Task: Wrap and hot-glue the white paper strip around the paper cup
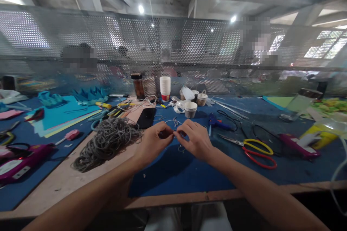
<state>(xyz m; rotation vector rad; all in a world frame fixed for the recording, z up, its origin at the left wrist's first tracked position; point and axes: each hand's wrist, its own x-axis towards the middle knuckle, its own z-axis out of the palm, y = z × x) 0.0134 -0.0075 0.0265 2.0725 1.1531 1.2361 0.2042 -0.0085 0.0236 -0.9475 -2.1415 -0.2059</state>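
My left hand (155, 140) and my right hand (195, 139) meet fingertip to fingertip above the blue mat (168, 184). Each hand is closed in a pinch, and whatever thin piece they hold is too small to name. Just beyond the fingers lie a thin white loop and small grey bits (176, 122). Left of my left hand sits a tangled heap of grey cord (108, 142). A black phone (146, 118) rests behind that hand. To the right of my right hand lie scissors (251, 148) with one yellow and one red handle.
At the back stand a paper cup (191, 110), stacked white cups (165, 88) and a brown jar (138, 86). A blue glue gun (221, 122) with a black cable lies rightward. Purple power strips (299, 145) and coloured paper (62, 113) lie at the sides. A perforated metal screen (184, 43) rises behind.
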